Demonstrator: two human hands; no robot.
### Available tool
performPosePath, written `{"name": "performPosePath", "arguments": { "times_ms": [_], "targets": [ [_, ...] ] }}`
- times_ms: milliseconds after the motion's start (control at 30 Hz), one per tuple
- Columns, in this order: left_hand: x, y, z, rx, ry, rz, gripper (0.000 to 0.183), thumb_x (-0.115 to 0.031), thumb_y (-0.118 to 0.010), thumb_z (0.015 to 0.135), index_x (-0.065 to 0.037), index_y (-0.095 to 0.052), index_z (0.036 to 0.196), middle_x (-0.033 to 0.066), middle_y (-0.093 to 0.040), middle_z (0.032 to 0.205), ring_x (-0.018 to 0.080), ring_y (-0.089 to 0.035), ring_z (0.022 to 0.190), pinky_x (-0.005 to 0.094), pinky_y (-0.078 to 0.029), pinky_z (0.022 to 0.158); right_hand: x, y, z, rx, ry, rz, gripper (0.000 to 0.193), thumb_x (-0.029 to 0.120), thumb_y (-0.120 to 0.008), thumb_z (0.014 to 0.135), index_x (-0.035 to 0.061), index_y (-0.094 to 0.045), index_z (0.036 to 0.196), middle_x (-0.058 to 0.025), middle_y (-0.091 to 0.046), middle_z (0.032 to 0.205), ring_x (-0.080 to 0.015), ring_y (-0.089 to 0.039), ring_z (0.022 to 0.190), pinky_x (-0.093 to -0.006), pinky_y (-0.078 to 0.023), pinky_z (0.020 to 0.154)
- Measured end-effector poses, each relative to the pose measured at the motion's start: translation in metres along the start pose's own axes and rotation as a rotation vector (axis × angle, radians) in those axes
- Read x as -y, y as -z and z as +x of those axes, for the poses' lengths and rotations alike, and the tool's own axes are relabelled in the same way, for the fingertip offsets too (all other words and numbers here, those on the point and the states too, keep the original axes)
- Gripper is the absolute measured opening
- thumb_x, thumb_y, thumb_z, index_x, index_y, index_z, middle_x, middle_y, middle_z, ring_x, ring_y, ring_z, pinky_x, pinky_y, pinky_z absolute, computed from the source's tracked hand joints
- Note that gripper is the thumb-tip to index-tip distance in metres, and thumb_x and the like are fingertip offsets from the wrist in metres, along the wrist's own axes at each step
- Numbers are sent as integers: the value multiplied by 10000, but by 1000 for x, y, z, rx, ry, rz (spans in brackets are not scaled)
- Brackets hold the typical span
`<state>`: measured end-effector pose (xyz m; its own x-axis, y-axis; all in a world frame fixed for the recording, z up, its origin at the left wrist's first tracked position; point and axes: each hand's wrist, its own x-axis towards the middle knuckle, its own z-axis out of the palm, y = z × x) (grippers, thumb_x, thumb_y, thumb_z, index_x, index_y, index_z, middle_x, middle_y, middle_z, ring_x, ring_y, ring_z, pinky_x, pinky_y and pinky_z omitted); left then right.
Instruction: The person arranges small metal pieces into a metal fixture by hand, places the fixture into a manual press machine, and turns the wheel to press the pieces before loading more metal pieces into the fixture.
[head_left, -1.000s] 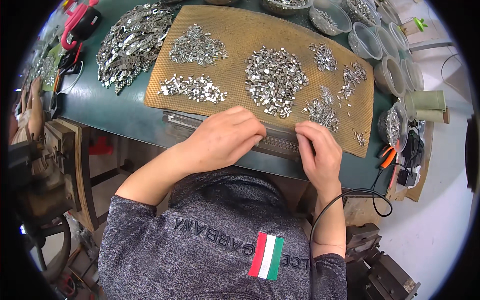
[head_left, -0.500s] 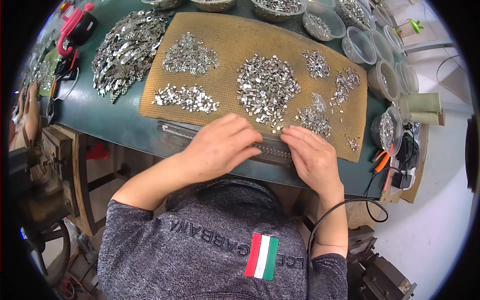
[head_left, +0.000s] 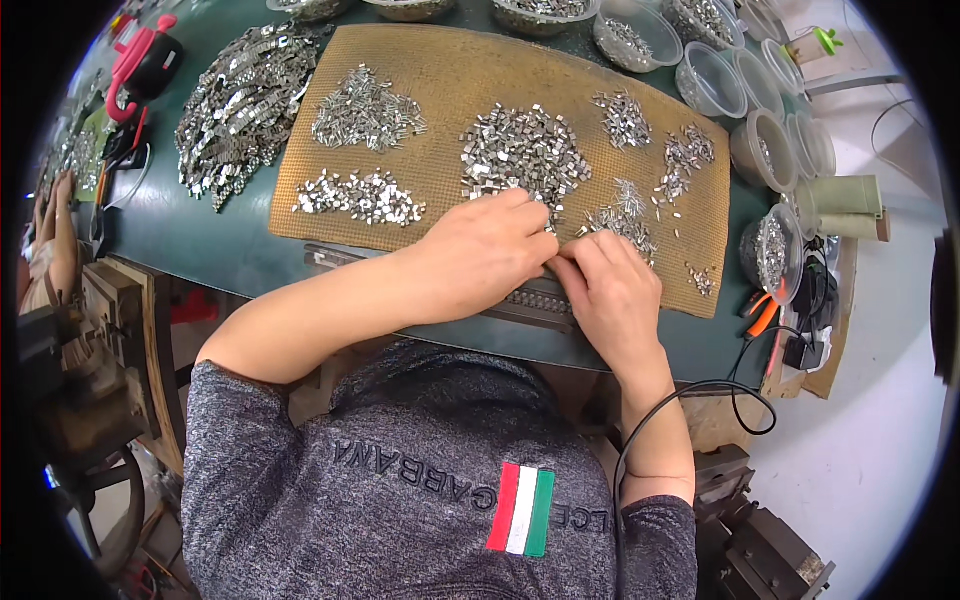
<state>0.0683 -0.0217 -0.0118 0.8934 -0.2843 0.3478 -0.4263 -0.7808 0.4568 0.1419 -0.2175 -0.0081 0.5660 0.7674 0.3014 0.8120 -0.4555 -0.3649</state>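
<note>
A dark metal channel [head_left: 540, 302] runs along the mat's near edge, with a row of small silver pieces in it. Over its right part my left hand [head_left: 488, 250] reaches to the near end of the central heap of square metal pieces [head_left: 525, 155], fingers bent and pressed together. Close by its fingertips is my right hand [head_left: 612, 290], thumb and fingers pinched above the channel's right end. Whatever lies between the fingertips of either hand is too small or hidden to make out. Under both hands' far side spreads a tan textured mat [head_left: 440, 90].
Smaller heaps of metal bits surround the central one, including thin pins [head_left: 366, 112] and shiny pieces [head_left: 358, 197]. Linked metal strips [head_left: 245, 110] lie left of the mat. Clear plastic tubs [head_left: 712, 80] line the back and right. Orange-handled pliers [head_left: 763, 315] rest at the right edge.
My left hand has moved right and away from me, from the channel to the square pieces' heap. My right hand has shifted slightly, its fingertips now near the left hand's.
</note>
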Motion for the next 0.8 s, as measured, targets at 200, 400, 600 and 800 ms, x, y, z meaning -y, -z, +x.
{"name": "performPosePath", "arguments": {
  "times_ms": [200, 400, 600, 800],
  "targets": [
    [2, -9, 3, -41, -63, 64, 139, -124, -740, 807, -69, -618, 842, 62, -552, 862, 258, -586, 861, 374, -524, 727, -1, 7, -2, 47, -7, 23, 103, 116, -763, 835, 100, -683, 898, -29, -613, 865, -248, -628, 818, -370, -530, 696],
    [1, 11, 2, -55, 89, -89, 142, -96, -724, 847, -52, -604, 909, 106, -592, 859, 300, -621, 867, 410, -517, 730, -2, 7, -4, 42, -11, 19, 107, 89, -748, 839, 92, -681, 923, -41, -619, 877, -257, -635, 841, -371, -533, 725],
    [-1, 27, -23, -47, 329, -256, 128, -79, -708, 917, -28, -611, 982, 104, -637, 894, 269, -657, 831, 370, -520, 713, -11, 11, -15, 56, -50, 221, 140, 52, -748, 832, 69, -660, 939, -64, -660, 934, -271, -663, 871, -378, -539, 735],
    [-3, 32, -40, -135, 328, -291, 127, -38, -698, 901, -43, -664, 1023, 111, -648, 939, 306, -657, 904, 391, -519, 780, -13, 26, -32, 51, -14, 349, 191, 11, -761, 811, 59, -648, 957, -71, -690, 1009, -280, -679, 924, -373, -541, 772]
  ]
}}
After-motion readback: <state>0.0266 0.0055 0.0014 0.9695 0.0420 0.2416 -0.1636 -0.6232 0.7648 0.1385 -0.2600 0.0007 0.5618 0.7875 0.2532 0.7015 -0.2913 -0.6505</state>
